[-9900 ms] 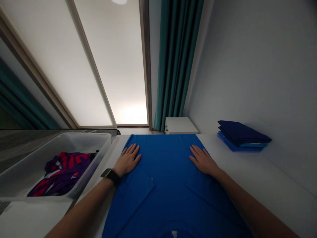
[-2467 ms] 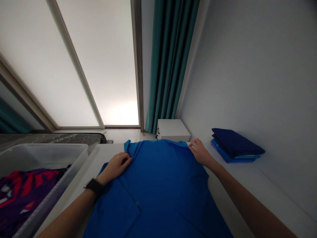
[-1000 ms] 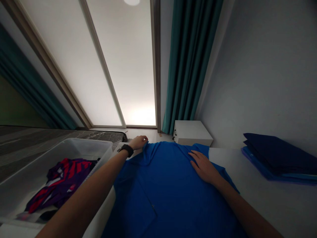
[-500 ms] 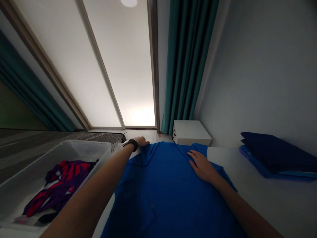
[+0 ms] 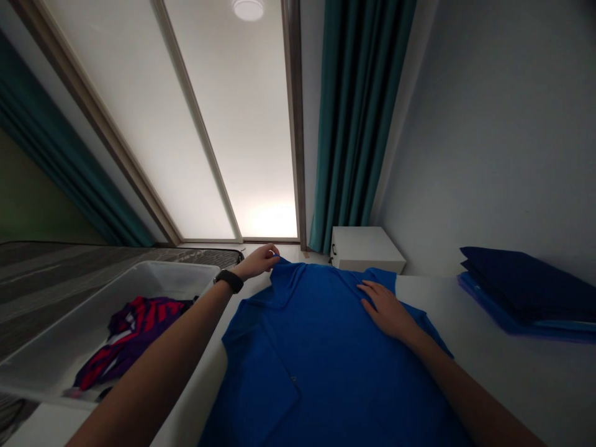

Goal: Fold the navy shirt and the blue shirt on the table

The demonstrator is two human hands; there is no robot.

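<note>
So the blue shirt (image 5: 321,372) lies spread out on a white tabletop (image 5: 493,354), its far end just short of a small white cabinet (image 5: 365,248). The person's left hand (image 5: 255,262), black watch (image 5: 229,280) on the wrist, is up at the shirt's far corner, pinched shut on a bit of the cloth, apparently to keep that edge taut. The right hand (image 5: 388,312) is open and flat on the shirt, probably pinning it so it can't slide. Off to the left, a clear plastic bin (image 5: 179,273) sits beside the table with a red-and-purple striped garment (image 5: 135,329) in it. A stack of folded navy and blue clothes (image 5: 516,288) sits against the wall on the right, out of the way.
</note>
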